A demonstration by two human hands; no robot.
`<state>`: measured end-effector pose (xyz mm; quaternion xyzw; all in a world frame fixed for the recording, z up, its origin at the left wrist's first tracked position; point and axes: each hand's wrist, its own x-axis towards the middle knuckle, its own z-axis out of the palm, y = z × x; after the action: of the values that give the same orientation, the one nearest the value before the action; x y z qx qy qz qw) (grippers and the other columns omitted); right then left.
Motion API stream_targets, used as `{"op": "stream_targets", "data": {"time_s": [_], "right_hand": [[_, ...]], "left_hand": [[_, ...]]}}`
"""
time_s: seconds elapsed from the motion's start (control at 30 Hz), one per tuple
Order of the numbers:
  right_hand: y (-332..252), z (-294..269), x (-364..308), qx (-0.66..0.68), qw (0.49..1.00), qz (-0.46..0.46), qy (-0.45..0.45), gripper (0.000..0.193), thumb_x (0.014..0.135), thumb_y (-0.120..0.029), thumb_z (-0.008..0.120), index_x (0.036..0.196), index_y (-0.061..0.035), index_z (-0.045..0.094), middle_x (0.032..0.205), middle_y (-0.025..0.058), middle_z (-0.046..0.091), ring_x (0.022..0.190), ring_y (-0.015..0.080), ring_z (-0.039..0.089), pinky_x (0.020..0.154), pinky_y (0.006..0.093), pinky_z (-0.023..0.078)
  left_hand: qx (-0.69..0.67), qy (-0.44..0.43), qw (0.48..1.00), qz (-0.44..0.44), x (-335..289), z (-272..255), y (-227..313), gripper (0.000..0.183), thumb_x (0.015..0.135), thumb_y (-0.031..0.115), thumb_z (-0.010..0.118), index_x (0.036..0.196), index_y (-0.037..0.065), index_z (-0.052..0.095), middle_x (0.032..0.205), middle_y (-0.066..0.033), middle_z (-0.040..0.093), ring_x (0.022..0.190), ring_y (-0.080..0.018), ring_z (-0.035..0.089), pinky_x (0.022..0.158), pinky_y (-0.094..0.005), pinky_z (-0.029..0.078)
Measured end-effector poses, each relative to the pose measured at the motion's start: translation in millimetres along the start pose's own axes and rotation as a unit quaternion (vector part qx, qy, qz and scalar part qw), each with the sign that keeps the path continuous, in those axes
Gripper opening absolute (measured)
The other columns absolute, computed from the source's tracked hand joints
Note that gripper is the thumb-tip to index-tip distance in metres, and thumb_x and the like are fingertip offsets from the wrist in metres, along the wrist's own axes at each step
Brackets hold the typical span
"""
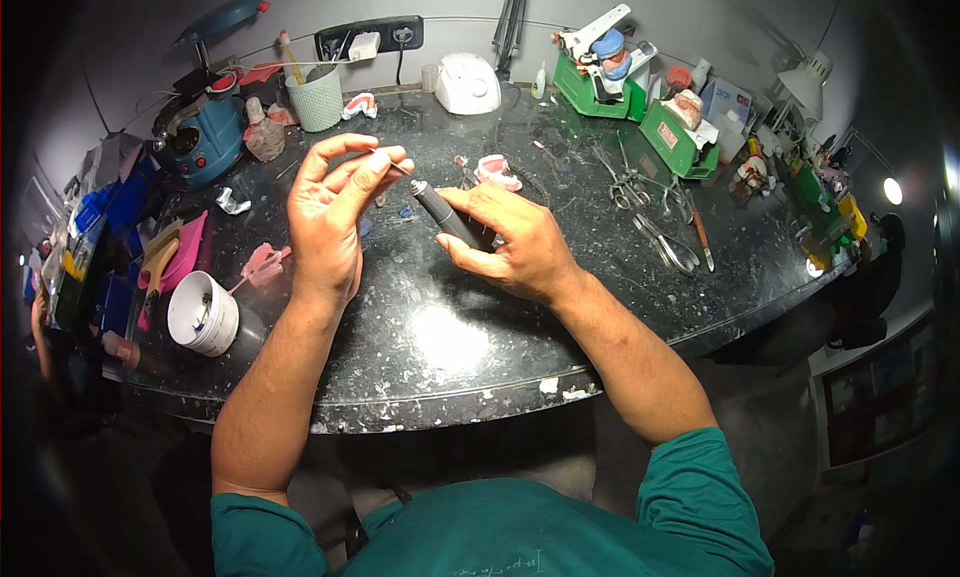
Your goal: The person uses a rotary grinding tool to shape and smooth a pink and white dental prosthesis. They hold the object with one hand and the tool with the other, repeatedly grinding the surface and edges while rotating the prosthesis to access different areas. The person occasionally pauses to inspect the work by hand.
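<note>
My right hand [515,239] is wrapped round a dark rotary handpiece [445,215], its metal tip angled up and to the left. Just left of that tip, my left hand [340,202] pinches a thin, small rod [397,166] between thumb and fingers; a short gap separates the two. The rod's exact kind is too small to make out. Behind my right hand lies a pink and white denture model [497,172]. A few small dark blue scraps [405,213] rest on the black benchtop [380,367] between my hands.
To the left stand a white tub [203,314], a pink dustpan [185,252] and a blue machine [205,137]. A green cup [315,99] and a white domed device [467,84] line the back. Rightward are green bins [680,142], pliers [665,245] and a knife [698,232].
</note>
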<state>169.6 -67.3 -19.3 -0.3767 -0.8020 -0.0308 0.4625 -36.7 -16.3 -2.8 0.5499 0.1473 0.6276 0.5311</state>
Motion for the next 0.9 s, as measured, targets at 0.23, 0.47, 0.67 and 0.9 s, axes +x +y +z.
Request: {"op": "stream_targets", "data": {"time_s": [0.23,0.47,0.67,0.9], "right_hand": [[-0.1,1.1,-0.6,0.003,1.0,0.004,-0.002,0.044,0.082,-0.026,0.076,0.122,-0.0107,0.067,0.092,0.006,0.067,0.077,0.023,0.068,0.065,0.0342,0.057],[0.3,-0.7,-0.5,0.004,1.0,0.01,-0.003,0.044,0.083,-0.026,0.076,0.123,-0.0114,0.066,0.09,0.0058,0.065,0.076,0.0227,0.067,0.066,0.0338,0.056],[-1.6,-0.4,0.5,0.011,1.0,0.013,-0.007,0.043,0.083,-0.025,0.076,0.122,-0.0114,0.067,0.089,0.0058,0.065,0.075,0.023,0.067,0.066,0.0344,0.056],[-5.3,-6.5,-0.2,0.011,0.998,0.047,-0.043,0.045,0.081,-0.018,0.079,0.122,-0.0034,0.067,0.103,0.0122,0.072,0.087,0.0261,0.069,0.083,0.0351,0.056]], "left_hand": [[-0.006,-0.005,1.0,-0.019,-2.3,0.6,-2.7,0.021,0.098,0.003,0.061,0.118,0.0,0.056,0.109,-0.0186,0.072,0.1,-0.0239,0.071,0.095,-0.0345,0.056],[0.033,-0.004,0.999,-0.015,-1.6,0.3,-5.0,0.02,0.097,0.002,0.062,0.117,0.0,0.058,0.107,-0.0176,0.072,0.099,-0.022,0.071,0.094,-0.0329,0.056],[0.056,-0.006,0.998,-0.03,-3.5,2.6,-6.6,0.02,0.097,0.003,0.063,0.116,0.0,0.059,0.106,-0.0166,0.073,0.099,-0.0199,0.071,0.091,-0.0312,0.057],[0.008,-0.005,1.0,-0.007,-2.4,0.3,-2.5,0.022,0.097,0.003,0.062,0.119,0.0,0.057,0.108,-0.018,0.072,0.098,-0.0216,0.071,0.093,-0.0328,0.056]]}}
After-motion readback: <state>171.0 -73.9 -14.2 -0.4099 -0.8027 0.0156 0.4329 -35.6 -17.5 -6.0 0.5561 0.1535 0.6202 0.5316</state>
